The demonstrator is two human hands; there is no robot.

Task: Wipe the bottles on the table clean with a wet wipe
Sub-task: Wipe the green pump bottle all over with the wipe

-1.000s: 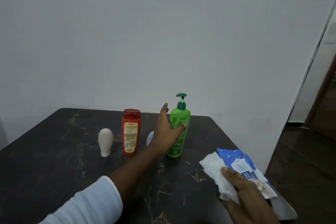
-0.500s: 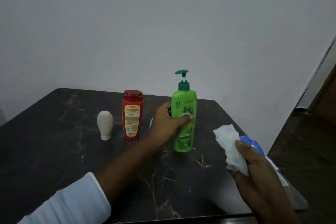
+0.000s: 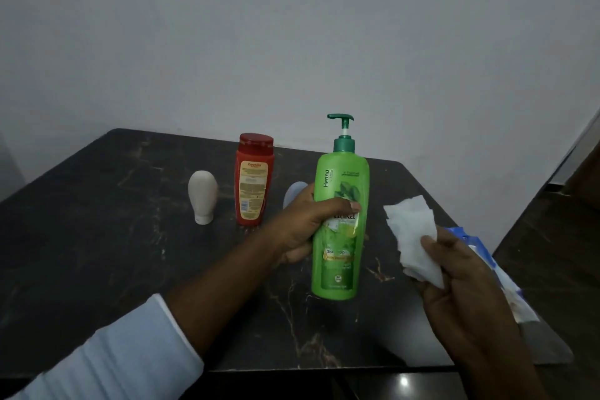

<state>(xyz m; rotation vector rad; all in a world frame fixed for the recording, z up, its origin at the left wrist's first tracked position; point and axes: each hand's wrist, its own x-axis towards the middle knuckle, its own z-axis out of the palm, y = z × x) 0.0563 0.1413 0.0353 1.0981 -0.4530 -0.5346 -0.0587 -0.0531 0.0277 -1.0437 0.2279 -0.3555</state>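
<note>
My left hand (image 3: 303,227) grips a tall green pump bottle (image 3: 341,247) around its middle and holds it upright, lifted above the dark table (image 3: 97,237). Just to its right, my right hand (image 3: 461,289) holds a crumpled white wet wipe (image 3: 412,230), a short gap away from the bottle. Farther back stand a red bottle (image 3: 254,179) and a small white bottle (image 3: 203,196) resting on its cap. A pale blue bottle (image 3: 293,192) shows partly behind my left hand.
A blue wet-wipe pack (image 3: 487,266) lies at the table's right edge, partly hidden by my right hand. A white wall rises right behind the table. Dark floor lies beyond the right edge.
My left hand has lifted the green bottle off the table and brought it nearer to me. My right hand has raised the wipe off the pack toward the bottle.
</note>
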